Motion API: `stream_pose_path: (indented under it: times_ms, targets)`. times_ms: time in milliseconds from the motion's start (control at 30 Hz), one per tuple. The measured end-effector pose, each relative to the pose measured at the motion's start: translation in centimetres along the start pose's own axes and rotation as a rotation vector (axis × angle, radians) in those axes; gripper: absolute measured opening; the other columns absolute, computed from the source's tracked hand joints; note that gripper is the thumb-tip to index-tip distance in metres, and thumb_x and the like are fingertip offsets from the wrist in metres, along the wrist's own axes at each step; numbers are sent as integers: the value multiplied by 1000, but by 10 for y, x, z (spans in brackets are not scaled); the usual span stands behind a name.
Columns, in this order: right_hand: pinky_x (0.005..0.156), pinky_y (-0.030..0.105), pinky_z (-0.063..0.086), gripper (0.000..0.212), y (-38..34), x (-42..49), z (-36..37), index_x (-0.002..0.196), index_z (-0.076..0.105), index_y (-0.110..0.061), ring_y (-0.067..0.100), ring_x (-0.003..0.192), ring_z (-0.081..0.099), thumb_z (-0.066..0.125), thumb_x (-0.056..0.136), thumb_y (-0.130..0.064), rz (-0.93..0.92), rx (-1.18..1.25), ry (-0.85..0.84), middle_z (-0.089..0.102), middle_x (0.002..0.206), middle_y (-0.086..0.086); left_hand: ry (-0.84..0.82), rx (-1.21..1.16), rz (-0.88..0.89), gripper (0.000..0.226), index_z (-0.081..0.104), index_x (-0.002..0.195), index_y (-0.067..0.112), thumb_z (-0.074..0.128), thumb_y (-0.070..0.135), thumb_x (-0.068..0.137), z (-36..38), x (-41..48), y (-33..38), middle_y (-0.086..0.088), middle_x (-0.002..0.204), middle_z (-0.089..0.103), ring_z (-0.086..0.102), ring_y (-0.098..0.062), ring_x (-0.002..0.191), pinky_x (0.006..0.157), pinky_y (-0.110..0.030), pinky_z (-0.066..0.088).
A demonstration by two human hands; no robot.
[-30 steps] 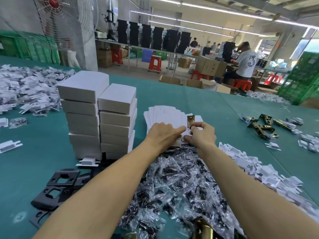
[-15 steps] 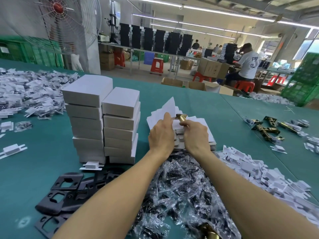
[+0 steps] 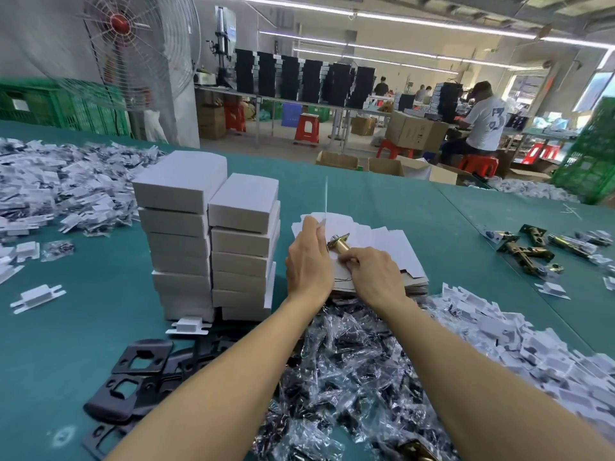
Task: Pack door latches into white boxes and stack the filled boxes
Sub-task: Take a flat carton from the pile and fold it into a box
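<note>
Looking forward and down in the head view, a brass door latch (image 3: 339, 243) is seen gripped by the right hand (image 3: 374, 276), whose fingers (image 3: 349, 259) are curled round its barrel. The latch's faceplate end is pointed up and away, just above a pile of flat box blanks (image 3: 394, 247) on the green counter (image 3: 382, 201). One white box blank (image 3: 326, 207) is held upright by the left hand (image 3: 307, 262), so that it is seen edge-on as a thin pale line; the left hand is closed on its lower part, touching the latch side. Both hands are kept close together over the pile.

Two stacks of closed white boxes (image 3: 244, 242) are set side by side just left of the hands, the left stack being the taller. A white insert (image 3: 188, 326) lies at their foot. Black metal plates (image 3: 139, 364) are spread near the left forearm, and a heap of clear plastic bags (image 3: 349, 371) is piled between the forearms. Loose white inserts (image 3: 532, 354) are heaped along the right, with more far left. Several spare latches (image 3: 524, 249) are laid well apart at the right. A cage fan (image 3: 133, 44) and a seated person (image 3: 482, 124) are seen behind.
</note>
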State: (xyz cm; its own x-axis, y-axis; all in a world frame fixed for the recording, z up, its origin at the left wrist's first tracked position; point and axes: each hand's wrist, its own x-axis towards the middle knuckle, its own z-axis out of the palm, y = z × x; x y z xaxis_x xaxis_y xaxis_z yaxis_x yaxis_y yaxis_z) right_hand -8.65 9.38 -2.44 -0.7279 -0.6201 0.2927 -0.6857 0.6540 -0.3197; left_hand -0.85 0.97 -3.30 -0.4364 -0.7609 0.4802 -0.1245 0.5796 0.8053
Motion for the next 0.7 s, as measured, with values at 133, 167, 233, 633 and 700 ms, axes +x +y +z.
stream_pose_path:
  times_ms: [133, 167, 233, 633, 700]
  targets:
    - [84, 39, 44, 33, 5, 0, -4, 123, 67, -35, 32, 107, 59, 46, 101, -23, -69, -56, -100, 67, 120, 8, 54, -15, 93, 25, 47, 94, 15, 34, 31, 108, -5, -11, 10, -5, 110, 54, 54, -20, 76, 61, -33, 35]
    - [84, 37, 44, 32, 5, 1, -7, 122, 68, -33, 33, 108, 58, 46, 101, -23, -67, -8, -132, 68, 120, 9, 63, 21, 171, 26, 52, 97, 11, 37, 30, 107, -8, -14, 13, -9, 123, 55, 60, -28, 83, 59, -37, 43]
    - [81, 33, 42, 31, 3, 1, -15, 116, 70, -23, 33, 107, 58, 44, 101, -19, -69, 149, -144, 69, 115, 11, 85, 135, 369, 17, 59, 97, 7, 49, 19, 103, -15, -20, 17, -16, 133, 55, 65, -37, 92, 56, -43, 54]
    - [68, 43, 56, 14, 1, -42, -62, 88, 63, -15, 33, 83, 66, 53, 95, -9, 392, 1098, 122, 71, 94, 10, -418, 367, 577, 51, 57, 117, 14, 49, 60, 95, -58, -57, 36, -5, 140, 54, 59, -27, 116, 90, -43, 50]
    - [53, 33, 53, 19, -2, -60, -68, 98, 64, -12, 26, 73, 67, 53, 93, 2, 365, 1292, 54, 72, 93, 12, -424, 251, 270, 78, 35, 137, 22, 52, 75, 83, -63, -63, 42, 2, 146, 39, 51, -24, 124, 94, -41, 47]
